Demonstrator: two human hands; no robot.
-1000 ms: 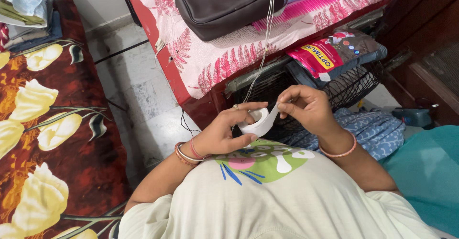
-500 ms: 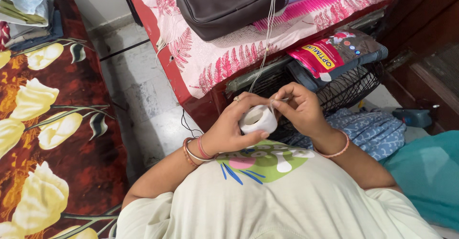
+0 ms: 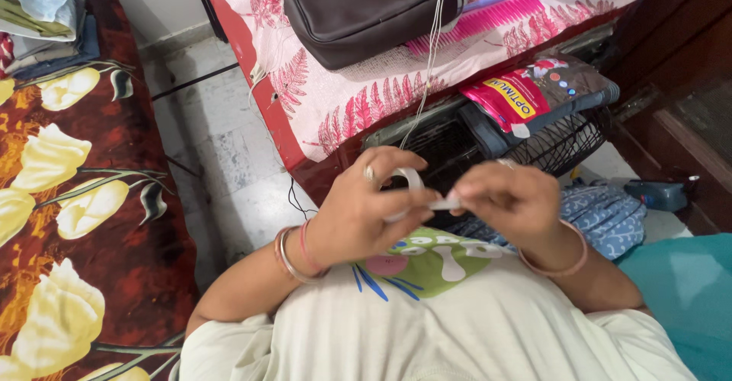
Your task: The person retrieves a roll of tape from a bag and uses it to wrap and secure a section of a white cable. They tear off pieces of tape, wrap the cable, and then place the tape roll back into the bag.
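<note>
Holding a white tape roll (image 3: 406,190) before the chest: left hand (image 3: 362,213) clasps it, right hand (image 3: 507,198) pinches its end. Beyond: grey bag (image 3: 366,8), pink comb (image 3: 480,19), black fan grille (image 3: 488,148).

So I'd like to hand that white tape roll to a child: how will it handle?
The white tape roll probably weighs little: the left hand holds it alone. The strip pulled toward the right hand looks thin and floppy. Being round, it may roll if dropped.
</note>
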